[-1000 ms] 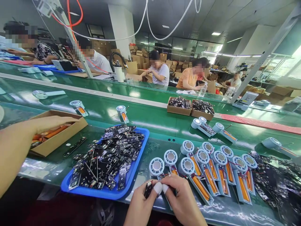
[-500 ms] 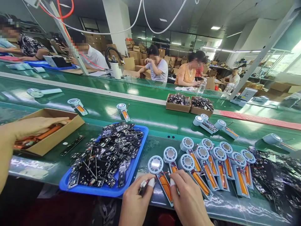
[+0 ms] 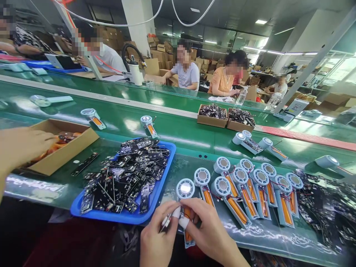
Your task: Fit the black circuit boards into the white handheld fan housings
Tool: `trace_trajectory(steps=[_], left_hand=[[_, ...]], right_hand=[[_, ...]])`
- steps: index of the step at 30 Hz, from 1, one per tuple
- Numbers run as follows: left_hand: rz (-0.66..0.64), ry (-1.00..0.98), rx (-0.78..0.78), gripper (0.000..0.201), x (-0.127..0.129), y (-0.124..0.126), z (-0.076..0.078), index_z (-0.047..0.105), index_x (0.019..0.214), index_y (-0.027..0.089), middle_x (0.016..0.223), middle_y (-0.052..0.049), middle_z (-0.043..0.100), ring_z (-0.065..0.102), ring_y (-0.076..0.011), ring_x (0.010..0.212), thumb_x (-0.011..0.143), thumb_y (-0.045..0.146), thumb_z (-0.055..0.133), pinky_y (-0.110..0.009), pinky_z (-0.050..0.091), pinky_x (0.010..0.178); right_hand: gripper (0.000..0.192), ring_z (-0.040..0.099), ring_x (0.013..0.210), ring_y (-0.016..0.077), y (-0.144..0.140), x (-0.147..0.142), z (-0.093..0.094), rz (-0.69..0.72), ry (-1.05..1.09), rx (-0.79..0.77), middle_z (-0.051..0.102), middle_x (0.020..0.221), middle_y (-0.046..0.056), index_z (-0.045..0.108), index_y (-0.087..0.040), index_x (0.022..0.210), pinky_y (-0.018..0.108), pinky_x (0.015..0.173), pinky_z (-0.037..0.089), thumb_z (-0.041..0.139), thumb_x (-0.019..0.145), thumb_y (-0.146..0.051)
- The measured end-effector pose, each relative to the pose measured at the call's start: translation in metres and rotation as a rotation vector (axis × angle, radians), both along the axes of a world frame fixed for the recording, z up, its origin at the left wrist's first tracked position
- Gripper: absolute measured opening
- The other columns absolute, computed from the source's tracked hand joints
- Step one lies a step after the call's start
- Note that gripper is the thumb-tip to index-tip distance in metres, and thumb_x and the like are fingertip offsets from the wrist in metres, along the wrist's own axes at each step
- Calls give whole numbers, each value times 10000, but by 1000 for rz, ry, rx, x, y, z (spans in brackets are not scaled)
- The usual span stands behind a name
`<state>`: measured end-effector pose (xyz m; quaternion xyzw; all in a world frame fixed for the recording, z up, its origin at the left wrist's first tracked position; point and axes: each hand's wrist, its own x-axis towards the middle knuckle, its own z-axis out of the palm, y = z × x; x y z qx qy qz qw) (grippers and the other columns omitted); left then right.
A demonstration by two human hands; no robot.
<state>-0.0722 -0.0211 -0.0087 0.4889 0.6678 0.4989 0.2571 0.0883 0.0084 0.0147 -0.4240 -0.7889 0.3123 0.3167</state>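
Observation:
My left hand pinches a small black circuit board between fingertips that wear white finger cots. My right hand grips the handle of an open fan unit, a white round fan head with an orange battery below it, at the near edge of the green bench. The two hands touch over that handle. Just left of them stands a blue tray heaped with black circuit boards.
A row of several similar fan units lies to the right, with a pile of black boards beyond. Another person's hand reaches into a cardboard box at left. Two small part boxes stand beside the green belt. Workers sit opposite.
My hands have closed together over the nearest fan unit's handle, and the unit has slid towards the bench edge. The other person's hand has drawn back to the box's left end.

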Motion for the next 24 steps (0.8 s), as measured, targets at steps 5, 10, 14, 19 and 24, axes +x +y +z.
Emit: trace_trajectory(steps=[5, 10, 14, 19, 24], left_hand=[[-80, 84, 74, 260, -4, 0, -9, 709, 1045, 315, 915, -25, 836, 783, -279, 965, 808, 376, 621, -337, 628, 851], [-12, -10, -42, 301, -6, 5, -3, 693, 989, 278, 982, -51, 821, 785, -283, 916, 758, 470, 668, -332, 641, 769], [39, -18, -62, 328, -6, 4, -2, 694, 994, 276, 946, -47, 815, 783, -271, 857, 746, 489, 674, -326, 638, 743], [-34, 25, 3, 203, -4, 4, 4, 731, 877, 303, 899, -39, 812, 773, -282, 902, 733, 416, 643, -337, 618, 813], [0, -98, -177, 323, -8, 11, 19, 717, 870, 239, 887, -63, 786, 755, -298, 827, 649, 472, 690, -369, 623, 756]], right_hand=[[220, 576, 662, 128, 4, -5, 9, -25, 85, -167, 718, 903, 3, 681, -214, 1137, 225, 647, 484, 653, 919, -213], [249, 596, 700, 140, 7, -9, 4, -63, 66, -108, 698, 833, 4, 714, -206, 1041, 224, 658, 466, 585, 878, -67], [383, 646, 820, 181, 1, -9, -1, -74, -7, -6, 715, 928, 41, 678, -212, 1144, 272, 747, 514, 533, 834, -41], [566, 663, 1002, 232, -1, -13, -5, -6, -137, 106, 712, 1143, 81, 546, -193, 1328, 320, 834, 535, 566, 786, -29], [308, 652, 790, 208, 5, -19, -21, -73, -121, 303, 728, 941, 45, 622, -200, 1130, 295, 690, 501, 519, 887, -42]])
